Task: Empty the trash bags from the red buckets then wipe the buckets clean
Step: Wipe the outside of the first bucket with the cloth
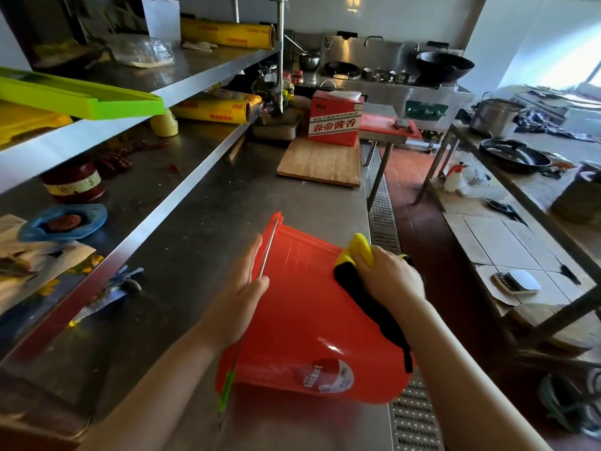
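A red bucket (pixel 302 323) lies on its side on the steel counter (pixel 201 242), its rim toward the far end and its labelled base toward me. Its metal handle with a green grip (pixel 226 390) runs along the left side. My left hand (pixel 242 288) lies flat against the bucket's left flank, fingers straight, beside the handle wire. My right hand (pixel 387 275) grips a yellow and black cloth (pixel 356 255) and presses it on the bucket's upper right side. The cloth's black part trails down the bucket toward me.
Steel shelves on the left hold a jar (pixel 74 182), cling-film rolls (pixel 211 110) and green trays (pixel 81 96). A wooden board (pixel 320 164) with a red box (pixel 335 120) lies farther along the counter. A floor drain grate (pixel 383 209) and a second table (pixel 533 190) are to the right.
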{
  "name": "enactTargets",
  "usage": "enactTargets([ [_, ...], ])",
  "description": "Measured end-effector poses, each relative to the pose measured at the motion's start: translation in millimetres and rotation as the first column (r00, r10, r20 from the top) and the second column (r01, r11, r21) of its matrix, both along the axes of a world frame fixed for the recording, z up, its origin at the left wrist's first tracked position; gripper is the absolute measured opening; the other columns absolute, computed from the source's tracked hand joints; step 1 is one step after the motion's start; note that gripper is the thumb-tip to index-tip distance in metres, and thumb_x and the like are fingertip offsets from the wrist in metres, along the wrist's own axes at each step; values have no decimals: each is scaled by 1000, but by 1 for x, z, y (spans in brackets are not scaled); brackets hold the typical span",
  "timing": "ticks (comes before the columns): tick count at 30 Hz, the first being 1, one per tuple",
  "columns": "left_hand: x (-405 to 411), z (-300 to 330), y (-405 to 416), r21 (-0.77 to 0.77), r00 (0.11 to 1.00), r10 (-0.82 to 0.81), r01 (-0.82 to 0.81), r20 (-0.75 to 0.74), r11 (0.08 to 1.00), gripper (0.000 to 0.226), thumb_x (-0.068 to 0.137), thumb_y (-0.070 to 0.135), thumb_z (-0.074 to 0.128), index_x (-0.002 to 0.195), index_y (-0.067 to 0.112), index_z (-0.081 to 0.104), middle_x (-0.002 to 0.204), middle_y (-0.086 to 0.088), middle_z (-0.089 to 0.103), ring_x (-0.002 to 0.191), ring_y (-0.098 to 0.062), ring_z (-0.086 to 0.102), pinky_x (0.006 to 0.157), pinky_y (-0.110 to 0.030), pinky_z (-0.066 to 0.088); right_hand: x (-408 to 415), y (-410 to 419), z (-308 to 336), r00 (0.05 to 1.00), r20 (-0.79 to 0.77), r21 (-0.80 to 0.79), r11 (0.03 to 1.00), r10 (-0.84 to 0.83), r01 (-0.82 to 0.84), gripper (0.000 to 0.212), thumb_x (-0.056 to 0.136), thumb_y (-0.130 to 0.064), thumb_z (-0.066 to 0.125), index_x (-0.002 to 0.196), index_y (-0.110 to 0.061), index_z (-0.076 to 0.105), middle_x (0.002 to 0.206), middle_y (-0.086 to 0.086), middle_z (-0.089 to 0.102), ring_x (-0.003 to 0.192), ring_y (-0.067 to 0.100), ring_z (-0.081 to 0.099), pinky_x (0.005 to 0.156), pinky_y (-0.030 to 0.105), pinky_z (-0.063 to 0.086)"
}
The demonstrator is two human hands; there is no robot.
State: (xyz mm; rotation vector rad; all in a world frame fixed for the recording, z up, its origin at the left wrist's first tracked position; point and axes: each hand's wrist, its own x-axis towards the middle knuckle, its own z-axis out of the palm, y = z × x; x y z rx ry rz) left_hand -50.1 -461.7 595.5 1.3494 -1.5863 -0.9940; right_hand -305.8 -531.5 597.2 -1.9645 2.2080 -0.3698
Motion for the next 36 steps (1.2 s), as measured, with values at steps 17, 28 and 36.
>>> enactTargets([
  [17,9,-11,12,-77,999,-23,25,26,997,76,84,50,38,155,35,16,161,23,15,143,14,13,111,-13,16,-37,-5,-14,982,-77,86,980,-174,181,53,96,-61,29,113,-23,62,115,8,66,109,31,61,84,38,44],
  [28,14,-7,15,-6,999,27,-27,-44,1000,73,84,36,48,153,41,23,158,18,27,143,1,29,119,-47,29,100,-34,18,969,-183,-58,982,169,-182,55,100,-54,24,110,-17,63,111,11,68,101,31,64,72,37,36],
  [36,7,-8,18,-6,998,35,-36,-56,999,84,76,46,49,154,33,22,157,17,29,139,8,31,115,-29,32,102,-30,19,970,-60,-117,963,235,-241,58,96,-68,26,106,-22,60,109,4,67,101,31,62,68,36,34],
])
